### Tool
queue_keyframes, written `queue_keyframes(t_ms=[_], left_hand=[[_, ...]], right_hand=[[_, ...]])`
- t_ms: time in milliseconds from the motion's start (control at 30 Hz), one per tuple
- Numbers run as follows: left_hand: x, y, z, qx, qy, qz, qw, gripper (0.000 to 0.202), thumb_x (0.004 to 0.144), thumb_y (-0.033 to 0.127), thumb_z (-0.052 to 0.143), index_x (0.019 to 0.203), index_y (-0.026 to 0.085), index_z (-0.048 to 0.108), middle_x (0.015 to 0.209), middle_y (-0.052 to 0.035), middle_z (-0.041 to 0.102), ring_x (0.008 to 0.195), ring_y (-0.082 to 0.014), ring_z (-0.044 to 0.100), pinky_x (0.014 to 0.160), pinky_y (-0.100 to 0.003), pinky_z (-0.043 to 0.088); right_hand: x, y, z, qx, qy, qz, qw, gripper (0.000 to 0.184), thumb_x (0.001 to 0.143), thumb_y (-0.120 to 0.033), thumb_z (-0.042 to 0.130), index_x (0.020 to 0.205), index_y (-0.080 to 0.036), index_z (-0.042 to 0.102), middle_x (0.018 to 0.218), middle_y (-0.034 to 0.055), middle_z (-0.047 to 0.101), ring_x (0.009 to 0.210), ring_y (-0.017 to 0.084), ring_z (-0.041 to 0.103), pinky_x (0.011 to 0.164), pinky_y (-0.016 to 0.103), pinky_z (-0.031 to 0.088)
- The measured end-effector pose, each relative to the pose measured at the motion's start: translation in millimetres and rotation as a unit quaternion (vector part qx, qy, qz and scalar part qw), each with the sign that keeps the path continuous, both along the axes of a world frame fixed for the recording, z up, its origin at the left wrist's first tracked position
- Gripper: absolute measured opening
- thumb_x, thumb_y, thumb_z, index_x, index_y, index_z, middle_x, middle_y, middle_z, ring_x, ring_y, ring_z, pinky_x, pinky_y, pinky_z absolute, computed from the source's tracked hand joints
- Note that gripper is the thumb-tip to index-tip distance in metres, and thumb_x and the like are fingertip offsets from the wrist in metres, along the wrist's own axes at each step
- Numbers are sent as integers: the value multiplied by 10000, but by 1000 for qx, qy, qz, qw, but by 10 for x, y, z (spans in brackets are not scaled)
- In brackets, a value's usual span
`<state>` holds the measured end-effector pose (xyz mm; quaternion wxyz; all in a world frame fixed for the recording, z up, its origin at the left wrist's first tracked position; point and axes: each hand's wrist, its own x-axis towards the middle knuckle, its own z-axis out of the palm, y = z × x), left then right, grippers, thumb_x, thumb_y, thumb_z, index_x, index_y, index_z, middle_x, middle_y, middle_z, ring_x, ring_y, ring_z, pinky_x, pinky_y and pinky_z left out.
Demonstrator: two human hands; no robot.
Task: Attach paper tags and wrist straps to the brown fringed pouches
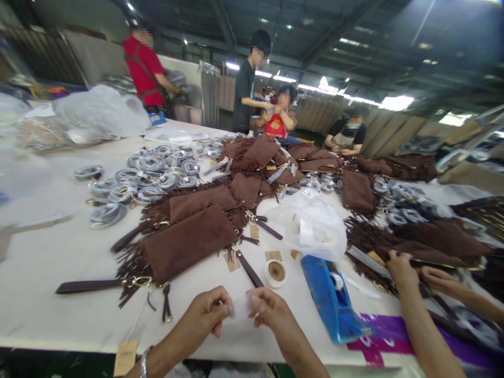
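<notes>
My left hand (207, 312) and my right hand (271, 312) are close together over the near table edge. Between their pinched fingers stretches a small, whitish, see-through piece of film (240, 311), blurred, its exact kind unclear. Just beyond lies a brown fringed pouch (191, 242) with gold rings, a wrist strap (92, 286) and a paper tag (126, 358) hanging over the edge. A second dark strap (249, 269) ends behind my right fingers. A small round white tub (276, 273) with brownish content sits past my right hand. Right of it stands a blue tape dispenser (334, 299).
Coiled grey-wrapped straps (149, 173) lie at the left. More brown pouches (252, 155) are heaped mid-table, beside a white plastic bag (311, 223). At the right, a co-worker's hands (405, 270) handle fringed pouches. Several people work beyond the table (47, 315).
</notes>
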<state>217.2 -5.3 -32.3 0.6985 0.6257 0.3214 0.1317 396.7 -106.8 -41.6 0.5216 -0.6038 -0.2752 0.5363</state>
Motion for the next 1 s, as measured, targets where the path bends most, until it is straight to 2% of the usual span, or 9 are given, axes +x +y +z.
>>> queue_keyframes(t_ms=[100,233,300,367,467,533,633,767,1000], left_hand=[[-139,-44,-48,17,20,24,999,145,813,302,560,763,167,579,442,62,488,428,-100,406,471,-205,284],[-350,-92,-159,7,49,47,998,158,817,302,542,738,169,576,458,61,485,427,-109,415,466,-214,295],[-465,-93,-149,24,48,60,997,180,819,332,565,784,162,612,573,24,573,542,-135,503,541,-226,354],[-573,-87,-85,60,40,84,994,203,797,341,617,897,167,653,804,-28,664,767,-180,578,695,-252,406],[-691,-92,1,65,17,112,991,310,722,309,705,1005,189,666,1030,-54,673,979,-219,563,865,-286,387],[-752,-109,-29,2,-4,119,993,298,660,295,748,919,168,675,882,-44,684,840,-199,580,765,-276,409],[-877,-154,-212,-90,-24,147,985,270,586,307,796,728,142,637,605,10,584,576,-133,488,561,-237,337],[-1158,-277,-445,-96,-15,207,973,369,555,410,820,634,135,586,549,23,513,530,-109,414,525,-233,276],[-1731,-544,-527,-75,-1,232,970,576,652,729,614,611,169,489,568,23,418,568,-132,359,542,-264,250]], right_hand=[[-83,71,25,2,-32,21,999,331,750,-466,673,728,-146,590,626,1,599,536,89,489,516,207,366],[-219,126,23,-16,-84,43,995,369,754,-500,651,651,-170,521,556,-21,570,462,77,427,471,210,325],[-318,136,1,-14,-112,57,992,374,774,-507,626,640,-180,505,542,-32,546,462,81,422,475,216,326],[-433,142,-17,-9,-140,79,987,363,798,-499,604,642,-185,511,549,-33,538,485,92,436,495,221,341],[-610,165,-24,-6,-174,124,977,355,814,-496,584,639,-192,525,557,-33,529,518,108,451,520,228,355],[-716,195,-22,-4,-191,158,969,349,819,-498,571,647,-197,533,563,-30,534,529,116,460,524,230,355],[-853,259,-16,3,-212,206,955,308,834,-469,549,677,-204,558,588,-25,559,548,126,487,539,229,365],[-1076,330,-37,-8,-229,268,936,239,833,-388,536,690,-202,582,602,-20,597,563,132,516,543,224,362],[-1678,427,-216,-32,-295,332,895,178,771,-246,532,599,-199,542,530,-26,599,502,116,507,495,214,297]])
